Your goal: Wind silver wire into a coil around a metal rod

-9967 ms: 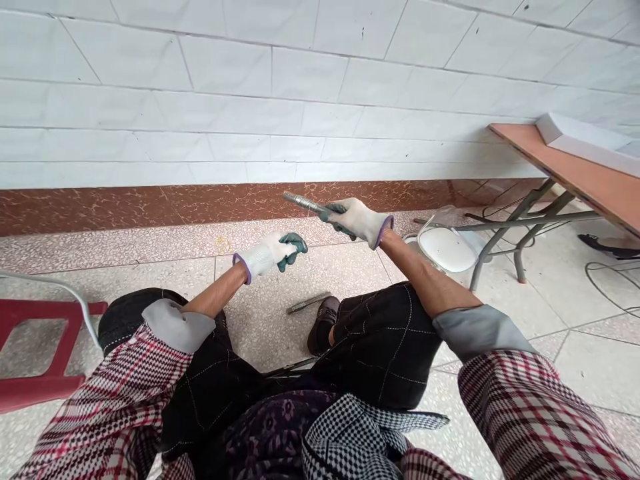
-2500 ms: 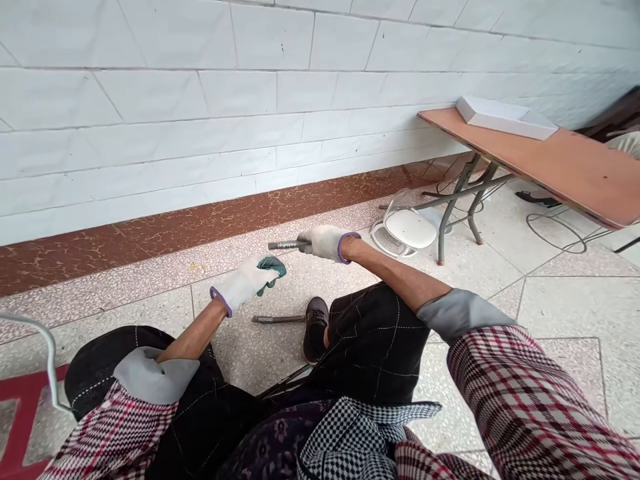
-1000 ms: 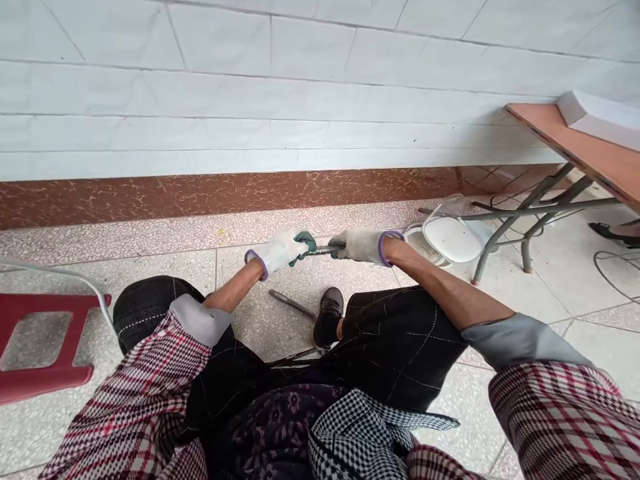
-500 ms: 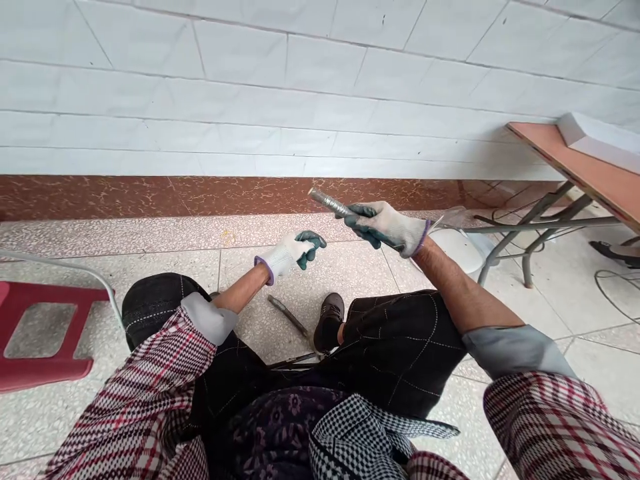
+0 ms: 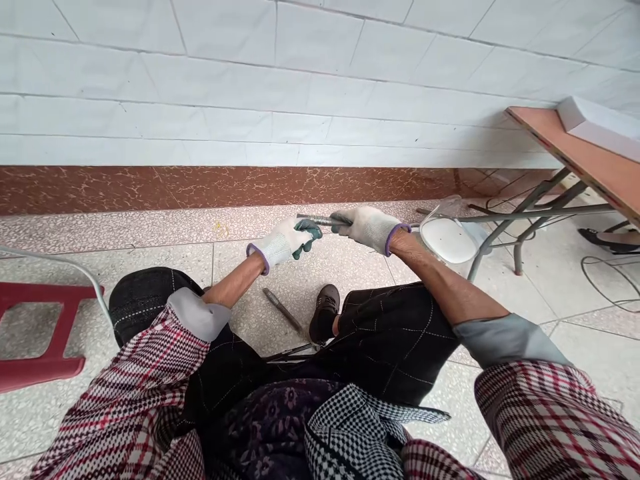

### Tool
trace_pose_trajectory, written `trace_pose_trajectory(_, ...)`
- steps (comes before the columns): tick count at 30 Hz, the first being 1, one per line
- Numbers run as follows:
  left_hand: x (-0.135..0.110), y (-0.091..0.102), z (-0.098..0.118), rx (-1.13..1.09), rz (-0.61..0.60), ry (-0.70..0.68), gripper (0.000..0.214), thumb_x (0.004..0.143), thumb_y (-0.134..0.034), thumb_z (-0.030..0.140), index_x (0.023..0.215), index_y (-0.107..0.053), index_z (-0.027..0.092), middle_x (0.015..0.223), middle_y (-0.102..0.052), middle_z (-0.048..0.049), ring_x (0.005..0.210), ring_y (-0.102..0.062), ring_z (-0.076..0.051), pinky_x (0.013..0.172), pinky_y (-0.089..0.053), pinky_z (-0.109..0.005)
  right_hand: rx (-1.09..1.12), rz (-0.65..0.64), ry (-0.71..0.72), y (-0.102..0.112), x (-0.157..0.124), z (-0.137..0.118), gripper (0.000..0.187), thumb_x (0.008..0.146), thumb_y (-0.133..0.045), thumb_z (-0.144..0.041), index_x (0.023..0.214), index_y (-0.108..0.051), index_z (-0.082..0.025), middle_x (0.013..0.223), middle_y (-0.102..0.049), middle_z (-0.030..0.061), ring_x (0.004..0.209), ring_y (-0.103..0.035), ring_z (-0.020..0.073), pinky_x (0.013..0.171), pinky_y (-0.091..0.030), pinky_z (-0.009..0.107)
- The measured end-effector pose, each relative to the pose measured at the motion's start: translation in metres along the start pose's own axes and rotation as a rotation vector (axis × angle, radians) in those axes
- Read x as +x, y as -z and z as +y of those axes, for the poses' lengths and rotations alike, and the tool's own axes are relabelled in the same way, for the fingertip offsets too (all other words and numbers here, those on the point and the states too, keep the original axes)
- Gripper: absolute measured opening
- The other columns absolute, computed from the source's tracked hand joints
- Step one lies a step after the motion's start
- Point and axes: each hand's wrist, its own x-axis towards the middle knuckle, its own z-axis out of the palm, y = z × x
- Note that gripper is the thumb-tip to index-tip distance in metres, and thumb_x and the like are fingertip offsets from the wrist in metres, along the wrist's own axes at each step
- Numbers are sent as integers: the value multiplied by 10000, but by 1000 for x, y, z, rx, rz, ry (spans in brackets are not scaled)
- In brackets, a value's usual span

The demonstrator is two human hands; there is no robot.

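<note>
Both of my hands wear white knit gloves with green palms. My right hand (image 5: 367,228) is closed round a short grey threaded metal rod (image 5: 314,219), held level above the floor with its free end pointing left. My left hand (image 5: 286,241) sits just below and left of that rod, fingers curled into a loose fist; what they hold, if anything, is hidden. A second metal rod (image 5: 283,310) lies on the speckled floor tiles between my knees, beside my dark shoe (image 5: 323,318).
A white tiled wall with a brown skirting band (image 5: 200,187) stands ahead. A red plastic stool (image 5: 35,333) is at the left. At the right a folding table (image 5: 590,160) carries a white box (image 5: 597,127), with a clear lidded container (image 5: 447,239) and cables beneath.
Half a second ago my right hand held the rod raised and tilted away from the left hand. It has come down level, with the rod end just above the left glove's fingers.
</note>
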Motion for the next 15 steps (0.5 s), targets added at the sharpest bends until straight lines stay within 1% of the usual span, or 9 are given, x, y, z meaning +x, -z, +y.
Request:
trace_pose_trajectory(3,9,-8,-5,-17,-10,-4,120,885,-647,160,975,-727,164,658,-617,-32,530,-514,-121,470,-391,-240,-22,87,3,7,5,3,312,945,-662,-296,1231,-735,-192,1044,-738,99,874,-653,230,742,-479,323)
trace_pose_trajectory(6,14,-10,-11,-74,-19,4,141,897,-604,143,975,-721,147,634,-606,-26,524,-519,-120,467,-403,-243,-64,154,13,12,4,7,362,943,-652,-346,1265,-730,-201,1005,-740,87,819,-645,215,715,-456,313)
trace_pose_trajectory(8,13,-8,-12,-102,-30,5,149,892,-589,128,962,-720,143,618,-599,-20,521,-522,-116,464,-408,-238,-100,168,-2,14,5,9,385,951,-634,-378,1278,-725,-197,969,-737,82,784,-637,209,695,-444,314)
trace_pose_trajectory(11,6,-7,-8,-108,-83,-7,142,873,-595,127,937,-721,144,599,-588,-6,494,-509,-100,451,-413,-221,-139,164,-25,14,8,7,399,954,-623,-394,1291,-719,-203,1000,-742,83,808,-642,212,697,-438,312)
trace_pose_trajectory(13,1,-7,-4,-109,-109,-10,142,849,-583,118,897,-715,143,582,-572,4,464,-493,-95,423,-408,-214,-160,149,-23,13,11,3,366,934,-640,-368,1248,-736,-208,1000,-743,80,814,-640,214,696,-434,312)
trace_pose_trajectory(15,-1,-7,-3,-96,-109,1,164,821,-555,105,868,-708,140,570,-561,8,444,-484,-100,396,-405,-216,-115,132,1,12,13,-2,303,912,-651,-316,1168,-758,-194,945,-736,74,774,-621,201,671,-427,311)
